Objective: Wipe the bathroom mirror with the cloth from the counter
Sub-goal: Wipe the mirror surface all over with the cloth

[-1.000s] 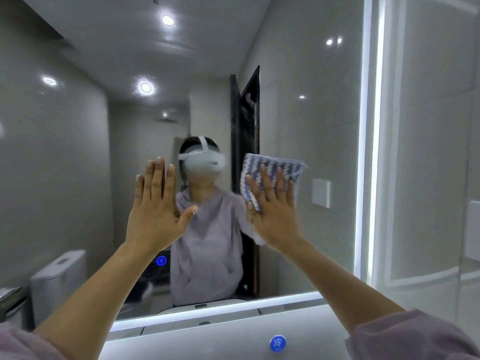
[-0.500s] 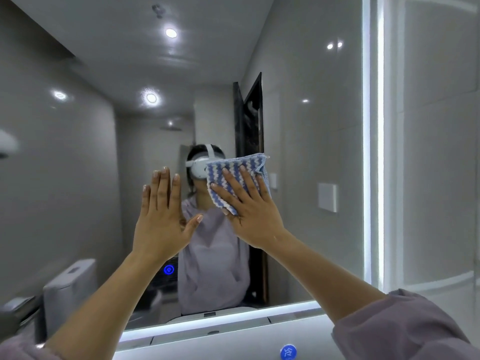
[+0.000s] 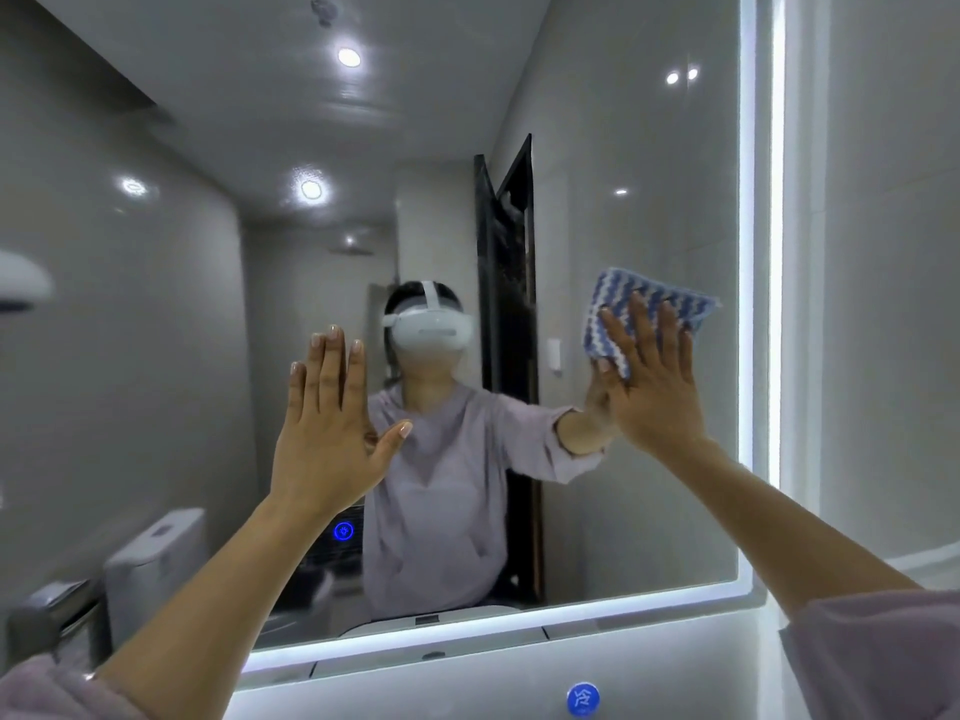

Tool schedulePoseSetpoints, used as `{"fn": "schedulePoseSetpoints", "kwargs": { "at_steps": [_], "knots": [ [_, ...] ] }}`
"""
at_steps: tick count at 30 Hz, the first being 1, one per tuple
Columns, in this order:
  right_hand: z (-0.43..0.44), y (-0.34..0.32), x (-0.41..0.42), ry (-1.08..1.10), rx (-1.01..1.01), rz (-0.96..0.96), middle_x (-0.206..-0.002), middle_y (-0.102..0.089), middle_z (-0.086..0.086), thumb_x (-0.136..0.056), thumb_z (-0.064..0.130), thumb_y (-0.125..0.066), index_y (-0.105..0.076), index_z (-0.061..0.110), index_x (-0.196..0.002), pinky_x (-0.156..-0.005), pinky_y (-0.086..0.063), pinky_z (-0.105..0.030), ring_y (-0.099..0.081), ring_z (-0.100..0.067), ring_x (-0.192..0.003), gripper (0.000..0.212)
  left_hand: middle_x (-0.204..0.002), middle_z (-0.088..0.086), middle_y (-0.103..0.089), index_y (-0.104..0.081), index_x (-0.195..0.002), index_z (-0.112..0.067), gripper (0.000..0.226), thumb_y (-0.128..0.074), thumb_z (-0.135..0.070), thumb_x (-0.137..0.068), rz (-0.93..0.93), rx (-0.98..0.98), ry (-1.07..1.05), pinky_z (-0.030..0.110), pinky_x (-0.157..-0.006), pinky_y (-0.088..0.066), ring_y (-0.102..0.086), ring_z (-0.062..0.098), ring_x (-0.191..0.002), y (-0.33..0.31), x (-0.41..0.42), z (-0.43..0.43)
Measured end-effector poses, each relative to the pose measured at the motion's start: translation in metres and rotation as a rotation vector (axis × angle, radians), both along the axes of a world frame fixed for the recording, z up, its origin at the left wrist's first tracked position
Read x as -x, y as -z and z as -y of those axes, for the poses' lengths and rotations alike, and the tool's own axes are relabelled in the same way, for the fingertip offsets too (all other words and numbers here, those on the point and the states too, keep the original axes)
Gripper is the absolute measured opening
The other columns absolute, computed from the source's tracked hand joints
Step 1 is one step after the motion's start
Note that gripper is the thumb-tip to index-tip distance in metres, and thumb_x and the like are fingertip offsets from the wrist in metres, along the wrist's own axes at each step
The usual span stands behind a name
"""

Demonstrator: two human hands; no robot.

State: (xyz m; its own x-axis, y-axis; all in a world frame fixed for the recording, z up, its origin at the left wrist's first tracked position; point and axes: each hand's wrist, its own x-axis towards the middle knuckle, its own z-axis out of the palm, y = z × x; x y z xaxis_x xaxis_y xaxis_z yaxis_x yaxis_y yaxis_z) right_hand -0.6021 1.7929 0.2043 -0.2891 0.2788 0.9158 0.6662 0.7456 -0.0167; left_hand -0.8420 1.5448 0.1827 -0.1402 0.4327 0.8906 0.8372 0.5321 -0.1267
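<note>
A large wall mirror [image 3: 613, 148] with a lit strip along its right and lower edges fills most of the view. A blue-and-white zigzag cloth [image 3: 644, 298] lies flat on the glass near the right edge. My right hand [image 3: 649, 387] presses it there with straight, spread fingers. My left hand [image 3: 327, 433] rests flat on the glass left of centre, fingers straight and together, thumb out. The mirror reflects a person in a lilac top with a white headset.
Below the mirror a white surface carries a round blue button [image 3: 583, 699]. A blue lit touch icon [image 3: 343, 531] glows low on the glass. A tiled wall [image 3: 883, 252] stands right of the mirror. A toilet cistern [image 3: 156, 558] shows in the reflection.
My right hand has swept the cloth across the glass, first left toward the middle, then right to near the lit edge. My left hand stays flat on the mirror.
</note>
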Motion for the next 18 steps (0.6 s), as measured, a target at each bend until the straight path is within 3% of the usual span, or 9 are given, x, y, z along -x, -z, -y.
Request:
{"fn": "schedulePoseSetpoints", "kwargs": {
  "at_steps": [2,7,12,15,18],
  "knots": [
    [-0.008,0.002,-0.012,0.02,0.074,-0.035,-0.161,0.011,-0.002,-0.094,0.057,-0.004,0.006,0.036,-0.15,-0.118,0.016,-0.039,0.016,-0.026,-0.147,0.06,-0.158,0.018,0.009,0.003,-0.149,-0.003,0.094,-0.023,-0.066,-0.085,0.001,-0.001,-0.005,0.039,-0.118,0.01,0.01,0.029,-0.146,0.0,-0.001,0.0],
    [-0.008,0.004,-0.01,0.01,0.119,-0.09,-0.159,0.014,0.004,-0.097,0.049,-0.017,0.009,0.041,-0.146,-0.118,0.014,-0.039,0.018,-0.021,-0.146,0.057,-0.157,0.016,0.014,0.009,-0.149,-0.005,0.094,-0.02,-0.067,-0.085,0.007,0.006,-0.015,0.038,-0.118,0.013,0.014,0.028,-0.146,-0.001,-0.001,0.0],
    [-0.003,0.008,0.001,0.049,0.134,-0.115,-0.161,0.012,-0.002,-0.097,0.05,-0.013,0.002,0.027,-0.153,-0.117,0.018,-0.039,0.023,-0.021,-0.144,0.063,-0.158,0.017,0.013,0.008,-0.149,-0.004,0.094,-0.02,-0.067,-0.085,0.005,0.002,0.0,0.041,-0.119,0.009,0.013,0.029,-0.146,-0.001,-0.001,-0.001],
    [0.011,0.02,0.016,0.026,0.064,-0.091,-0.161,0.006,-0.01,-0.097,0.05,-0.013,-0.005,0.021,-0.154,-0.117,0.014,-0.045,0.013,-0.032,-0.147,0.065,-0.158,0.018,0.01,0.006,-0.149,-0.004,0.093,-0.021,-0.067,-0.085,0.005,-0.004,0.014,0.043,-0.119,0.006,0.01,0.03,-0.146,-0.001,0.0,-0.001],
    [0.036,0.029,0.04,-0.024,-0.08,-0.046,-0.159,-0.012,-0.018,-0.096,0.042,-0.029,-0.016,0.018,-0.152,-0.117,0.003,-0.052,-0.003,-0.04,-0.145,0.063,-0.158,0.018,0.007,0.003,-0.149,-0.004,0.093,-0.022,-0.066,-0.085,0.01,-0.009,0.021,0.043,-0.119,0.004,0.008,0.03,-0.146,-0.001,0.0,0.0]
  ]
}}
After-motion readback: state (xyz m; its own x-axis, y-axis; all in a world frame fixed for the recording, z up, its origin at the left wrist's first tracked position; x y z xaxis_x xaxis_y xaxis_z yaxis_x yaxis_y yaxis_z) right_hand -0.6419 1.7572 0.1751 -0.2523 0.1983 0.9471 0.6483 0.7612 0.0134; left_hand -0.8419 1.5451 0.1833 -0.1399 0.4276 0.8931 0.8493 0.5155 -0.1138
